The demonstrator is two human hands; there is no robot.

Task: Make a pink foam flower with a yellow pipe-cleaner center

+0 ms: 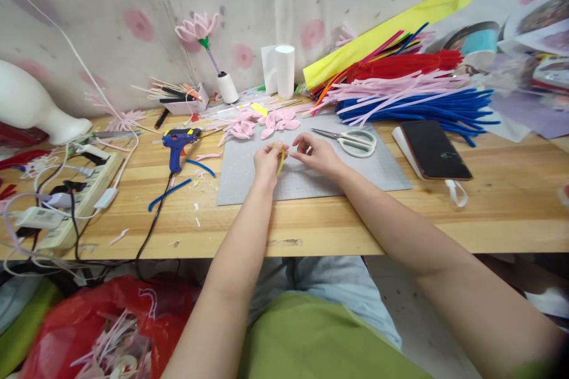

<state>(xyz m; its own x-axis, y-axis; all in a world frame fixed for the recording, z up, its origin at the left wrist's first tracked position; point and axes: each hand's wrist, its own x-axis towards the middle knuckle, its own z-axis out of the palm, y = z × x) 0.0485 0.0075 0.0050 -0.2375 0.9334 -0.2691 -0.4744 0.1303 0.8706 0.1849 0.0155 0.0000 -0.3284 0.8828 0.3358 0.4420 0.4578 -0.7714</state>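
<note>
My left hand [267, 160] is closed in a pinch on a short yellow pipe cleaner [281, 161] over the grey cutting mat [249, 180]. My right hand [313, 153] is right beside it, fingers curled toward the upper end of the same yellow piece. Pink pipe-cleaner petals [267, 123] lie at the mat's far edge. White-handled scissors [353, 141] rest on the mat to the right of my right hand.
A blue glue gun [178, 145] stands left of the mat, near a power strip [75, 195] with cables. Bundles of coloured pipe cleaners [413, 92] lie at the back right, a black phone [433, 149] in front of them. A finished pink flower [198, 28] stands behind. A red bag [102, 325] sits below the table.
</note>
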